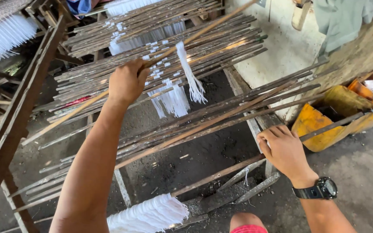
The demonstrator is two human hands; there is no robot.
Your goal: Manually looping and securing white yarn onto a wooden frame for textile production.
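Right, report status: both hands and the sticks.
Left hand shut on a long wooden stick carrying a white noodle bundle. Right hand gripping a dark stick on the lower rack. Yellow container beside it, touching nothing.

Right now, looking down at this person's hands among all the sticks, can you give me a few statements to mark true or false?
1. The left hand grips a long stick with white strands hanging from it. True.
2. The right hand is raised in the air, touching nothing. False: it rests on a stick end.
3. A black watch sits on the right wrist. True.
4. The container on the floor at right is blue. False: it is yellow.
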